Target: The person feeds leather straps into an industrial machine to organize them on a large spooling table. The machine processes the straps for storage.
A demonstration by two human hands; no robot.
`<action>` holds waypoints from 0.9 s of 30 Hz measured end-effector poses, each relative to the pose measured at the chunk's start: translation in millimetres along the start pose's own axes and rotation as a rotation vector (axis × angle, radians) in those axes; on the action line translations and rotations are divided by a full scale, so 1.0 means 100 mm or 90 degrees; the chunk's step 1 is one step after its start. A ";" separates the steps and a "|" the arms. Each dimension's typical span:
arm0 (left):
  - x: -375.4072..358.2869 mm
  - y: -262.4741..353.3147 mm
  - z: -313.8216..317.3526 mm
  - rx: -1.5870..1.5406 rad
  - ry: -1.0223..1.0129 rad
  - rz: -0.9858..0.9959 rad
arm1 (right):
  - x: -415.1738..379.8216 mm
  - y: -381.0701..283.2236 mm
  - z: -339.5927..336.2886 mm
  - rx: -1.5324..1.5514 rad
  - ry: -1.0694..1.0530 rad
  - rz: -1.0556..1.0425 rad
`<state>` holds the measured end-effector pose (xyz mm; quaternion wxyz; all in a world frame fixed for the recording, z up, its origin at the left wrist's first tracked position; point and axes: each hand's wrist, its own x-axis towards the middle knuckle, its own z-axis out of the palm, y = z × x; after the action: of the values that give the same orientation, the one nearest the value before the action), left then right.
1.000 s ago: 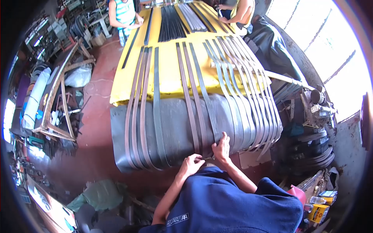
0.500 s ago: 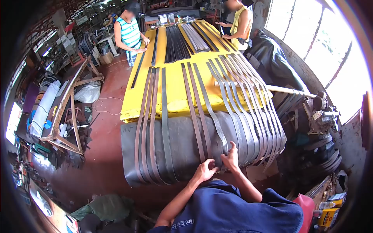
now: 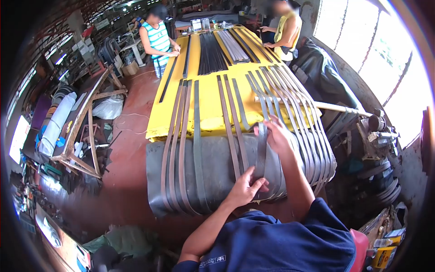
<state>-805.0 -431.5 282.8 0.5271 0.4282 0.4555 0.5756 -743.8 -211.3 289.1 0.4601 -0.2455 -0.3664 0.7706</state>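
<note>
The dark strap (image 3: 261, 149) is at the near end of the table, raised above the dark grey cover (image 3: 217, 165) between the person's two hands; its far length lies on the yellow tabletop (image 3: 210, 100) toward eleven o'clock. Other directions are also taken from the strap's raised part. At two o'clock the right hand (image 3: 280, 137) has its fingers narrowed around the strap near the bend. At seven o'clock the left hand (image 3: 247, 188) is by the lower part, thumb and fingers close together; the fingertips are partly covered, so I cannot tell whether they grip it.

At nine o'clock two brown straps (image 3: 227, 122) run just beside it, then a greenish strap (image 3: 197, 131) and three brown straps (image 3: 174, 140) farther along. A closely spaced row of straps (image 3: 302, 115) lies at two o'clock, where a pale pole (image 3: 342, 108) juts past the table's side. Black strips (image 3: 210, 56) lie at eleven o'clock. A person in a striped top (image 3: 158, 41) stands between ten and eleven, another person in a yellow top (image 3: 293, 31) between twelve and one, both at the table's sides.
</note>
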 end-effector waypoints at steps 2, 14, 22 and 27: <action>-0.18 0.32 -0.11 0.051 0.019 -0.032 | 0.25 -0.13 0.29 -0.029 -0.019 0.036; -1.46 1.28 -0.47 0.178 0.158 0.125 | 2.36 -1.06 1.72 -0.117 -0.118 0.027; -2.26 1.37 -0.63 0.091 0.225 0.316 | 2.44 -1.22 2.67 -0.242 -0.236 -0.044; -2.36 1.49 -0.64 0.031 0.302 0.445 | 2.80 -0.85 2.81 -0.259 -0.224 -0.012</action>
<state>-881.0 -676.2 411.1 0.1706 0.4251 0.4050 0.7913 -1027.7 -31.0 516.3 0.3373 -0.1916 -0.5904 0.7078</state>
